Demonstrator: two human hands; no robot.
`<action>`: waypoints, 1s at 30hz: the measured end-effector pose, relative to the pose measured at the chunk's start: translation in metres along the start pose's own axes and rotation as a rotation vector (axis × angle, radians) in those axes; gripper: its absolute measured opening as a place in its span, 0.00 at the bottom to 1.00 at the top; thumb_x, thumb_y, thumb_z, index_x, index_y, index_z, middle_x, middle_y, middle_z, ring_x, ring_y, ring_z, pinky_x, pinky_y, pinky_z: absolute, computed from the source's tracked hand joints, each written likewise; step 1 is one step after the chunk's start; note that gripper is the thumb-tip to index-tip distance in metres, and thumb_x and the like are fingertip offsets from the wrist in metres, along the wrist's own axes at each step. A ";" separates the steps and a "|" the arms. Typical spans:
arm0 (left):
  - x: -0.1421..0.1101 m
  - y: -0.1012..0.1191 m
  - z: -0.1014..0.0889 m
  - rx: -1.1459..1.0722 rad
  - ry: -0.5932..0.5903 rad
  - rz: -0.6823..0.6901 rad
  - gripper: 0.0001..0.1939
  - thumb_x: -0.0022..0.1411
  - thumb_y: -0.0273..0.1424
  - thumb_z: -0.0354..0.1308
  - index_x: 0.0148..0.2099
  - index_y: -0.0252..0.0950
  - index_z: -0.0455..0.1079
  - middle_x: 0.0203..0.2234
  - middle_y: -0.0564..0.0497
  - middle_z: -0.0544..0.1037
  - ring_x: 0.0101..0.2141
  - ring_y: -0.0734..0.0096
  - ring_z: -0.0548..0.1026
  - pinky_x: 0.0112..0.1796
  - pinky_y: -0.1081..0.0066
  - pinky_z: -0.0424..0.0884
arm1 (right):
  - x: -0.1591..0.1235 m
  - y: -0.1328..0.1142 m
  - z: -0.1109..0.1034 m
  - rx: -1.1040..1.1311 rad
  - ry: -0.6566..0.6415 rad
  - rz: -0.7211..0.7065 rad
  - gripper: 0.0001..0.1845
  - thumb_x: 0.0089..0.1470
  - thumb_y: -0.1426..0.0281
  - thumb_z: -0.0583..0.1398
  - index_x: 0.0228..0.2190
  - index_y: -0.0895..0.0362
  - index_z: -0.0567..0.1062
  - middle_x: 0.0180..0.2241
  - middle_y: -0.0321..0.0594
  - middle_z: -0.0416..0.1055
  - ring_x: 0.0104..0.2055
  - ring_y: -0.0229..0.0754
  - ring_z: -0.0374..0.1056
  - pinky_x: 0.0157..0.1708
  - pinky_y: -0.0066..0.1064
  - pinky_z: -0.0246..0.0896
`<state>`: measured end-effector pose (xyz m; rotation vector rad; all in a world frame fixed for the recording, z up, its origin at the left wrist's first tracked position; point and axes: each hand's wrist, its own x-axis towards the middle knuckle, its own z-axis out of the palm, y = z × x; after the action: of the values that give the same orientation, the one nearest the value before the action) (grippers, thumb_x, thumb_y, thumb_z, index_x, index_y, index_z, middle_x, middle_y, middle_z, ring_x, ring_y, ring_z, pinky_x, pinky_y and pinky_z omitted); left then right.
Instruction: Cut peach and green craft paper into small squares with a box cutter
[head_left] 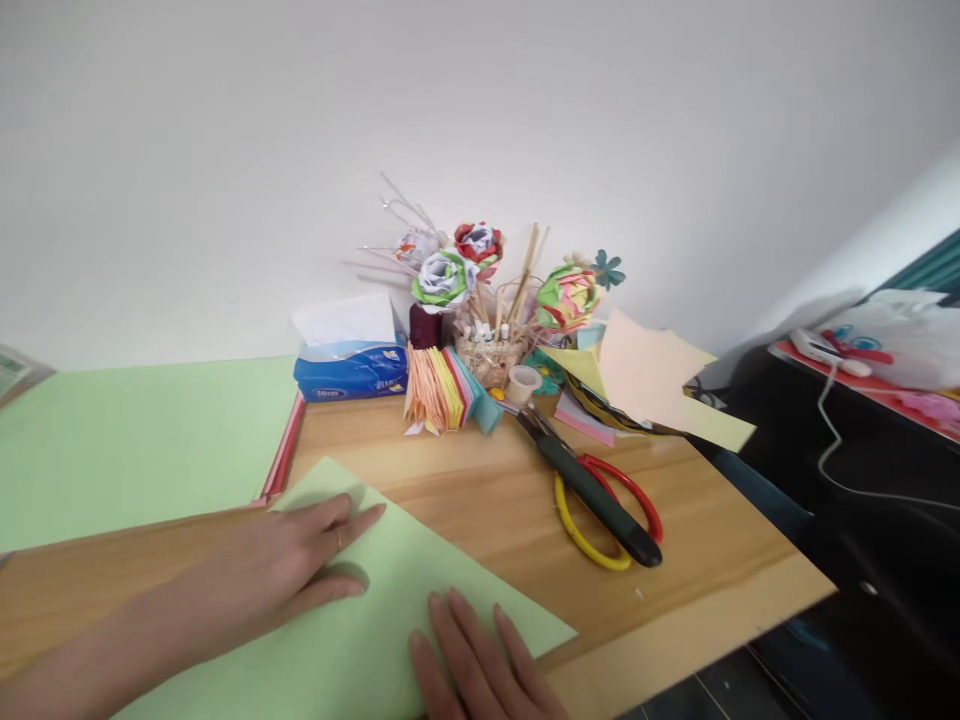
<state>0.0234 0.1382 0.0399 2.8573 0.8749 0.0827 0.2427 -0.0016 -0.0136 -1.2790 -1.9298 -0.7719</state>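
Observation:
A sheet of light green paper [375, 610] lies at the front of the wooden table, one corner pointing away and another to the right. My left hand [315, 550] rests on its left part, fingers apart and pressed down on the surface. Lower down, my right hand [480, 660] lies on the same paper with its fingers stretched out and spread. Part of the right hand and the paper's near side are cut off by the lower frame edge. Neither hand grips anything.
A stack of green sheets [150, 430] sits at the left. Red-and-yellow-handled scissors [645, 500] and a dark-handled cutter [600, 500] lie right of centre. Behind stand a blue tissue pack [349, 372], folded coloured papers [439, 390], a basket [487, 360] with paper flowers, and loose sheets [645, 370].

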 end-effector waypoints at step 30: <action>-0.003 -0.016 0.012 0.152 0.042 0.052 0.28 0.64 0.48 0.47 0.61 0.41 0.59 0.47 0.46 0.74 0.40 0.63 0.77 0.33 0.75 0.73 | 0.003 0.066 -0.075 0.201 -0.360 0.394 0.16 0.61 0.64 0.50 0.45 0.58 0.70 0.36 0.41 0.74 0.37 0.37 0.69 0.36 0.26 0.67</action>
<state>0.0135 0.1480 0.0256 3.0303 0.8487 0.0864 0.3204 -0.0360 0.0398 -1.6835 -1.8739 -0.1512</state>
